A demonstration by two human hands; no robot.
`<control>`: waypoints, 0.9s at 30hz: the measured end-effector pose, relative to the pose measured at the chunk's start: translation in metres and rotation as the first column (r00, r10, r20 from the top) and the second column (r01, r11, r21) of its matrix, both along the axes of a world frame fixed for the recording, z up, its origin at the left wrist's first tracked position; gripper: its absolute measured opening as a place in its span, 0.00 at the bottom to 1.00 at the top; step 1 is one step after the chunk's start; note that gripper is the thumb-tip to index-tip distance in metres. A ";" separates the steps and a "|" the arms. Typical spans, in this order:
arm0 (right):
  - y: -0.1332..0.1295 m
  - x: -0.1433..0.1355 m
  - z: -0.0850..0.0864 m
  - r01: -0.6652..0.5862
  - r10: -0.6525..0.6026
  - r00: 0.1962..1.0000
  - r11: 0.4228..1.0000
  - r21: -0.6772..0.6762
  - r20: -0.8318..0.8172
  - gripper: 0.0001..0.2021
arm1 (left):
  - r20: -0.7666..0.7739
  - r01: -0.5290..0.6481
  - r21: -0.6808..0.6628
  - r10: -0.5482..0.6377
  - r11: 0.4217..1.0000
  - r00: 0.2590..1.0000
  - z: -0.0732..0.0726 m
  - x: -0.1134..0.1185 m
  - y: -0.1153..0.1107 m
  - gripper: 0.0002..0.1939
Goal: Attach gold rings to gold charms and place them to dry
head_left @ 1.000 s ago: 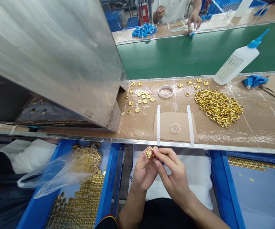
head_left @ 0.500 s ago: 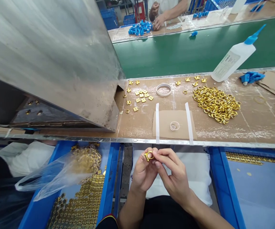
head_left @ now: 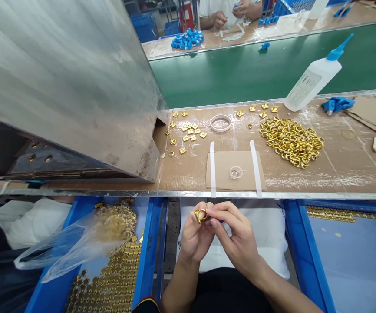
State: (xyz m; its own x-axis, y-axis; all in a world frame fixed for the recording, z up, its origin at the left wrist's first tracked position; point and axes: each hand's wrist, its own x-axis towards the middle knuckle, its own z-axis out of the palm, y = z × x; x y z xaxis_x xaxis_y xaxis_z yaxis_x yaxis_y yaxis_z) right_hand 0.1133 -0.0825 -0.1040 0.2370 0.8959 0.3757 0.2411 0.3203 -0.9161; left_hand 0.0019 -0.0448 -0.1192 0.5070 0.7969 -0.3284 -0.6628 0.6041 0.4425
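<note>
At the far left a blue tray (head_left: 149, 243) holds close rows of gold pieces (head_left: 119, 278), and on its far part sits a clear plastic bag (head_left: 87, 243) heaped with small gold parts, its loose end trailing over the tray's left wall. Next comes the left hand (head_left: 194, 239), fingers curled and nearly closed, pinching a gold ring (head_left: 198, 217) in front of the bench edge. The right hand (head_left: 238, 239) is beside it, thumb and forefinger drawn close together at the ring's band; whether they grip it or only touch it, I cannot tell. Beyond, a small clear dish (head_left: 236, 172) stands on a cardboard pad (head_left: 220, 174) held by two white strips. Further right, a heap of gold rings (head_left: 290, 141) lies loose on the bench, near a blue-nozzled bottle (head_left: 311, 82), and a second blue tray (head_left: 310, 256) holds narrow gold strips (head_left: 331, 213) along its far end
</note>
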 end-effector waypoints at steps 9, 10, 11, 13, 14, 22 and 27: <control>-0.002 -0.004 -0.004 0.034 -0.041 0.996 0.996 0.088 0.074 0.13 | -0.020 -0.006 0.003 0.006 1.000 1.000 0.002 0.000 -0.001 0.24; -0.002 -0.004 -0.004 0.035 -0.042 0.996 0.995 0.088 0.075 0.13 | -0.015 -0.003 0.004 0.003 1.000 1.000 0.002 0.000 -0.001 0.23; -0.002 -0.004 -0.005 0.037 -0.043 0.996 0.996 0.087 0.074 0.13 | -0.009 -0.001 0.007 0.001 1.000 1.000 0.002 0.000 -0.002 0.23; -0.003 -0.003 -0.005 0.037 -0.043 0.997 0.996 0.084 0.065 0.13 | -0.005 0.001 0.016 -0.001 1.000 1.000 0.002 0.001 -0.002 0.23; -0.003 -0.003 -0.005 0.037 -0.042 0.997 0.996 0.081 0.058 0.12 | -0.012 0.000 0.027 0.001 1.000 1.000 0.002 0.001 -0.002 0.23; -0.009 -0.008 -0.005 0.019 -0.021 1.000 0.994 0.107 0.018 0.15 | -0.106 -0.057 0.256 0.087 0.965 0.991 0.004 0.003 -0.004 0.25; -0.007 -0.001 -0.005 -0.012 0.016 0.998 0.998 0.059 -0.066 0.09 | -0.092 -0.036 0.266 0.063 0.963 0.994 0.003 0.003 -0.007 0.23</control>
State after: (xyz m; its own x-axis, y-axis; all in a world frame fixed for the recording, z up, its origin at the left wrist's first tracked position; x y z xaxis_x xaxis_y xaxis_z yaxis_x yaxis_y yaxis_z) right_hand 0.1120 -0.0891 -0.1090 0.2511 0.8760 0.4117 0.1754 0.3771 -0.9094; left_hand 0.0045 -0.0514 -0.1163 0.4406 0.8851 -0.1498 -0.6342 0.4250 0.6459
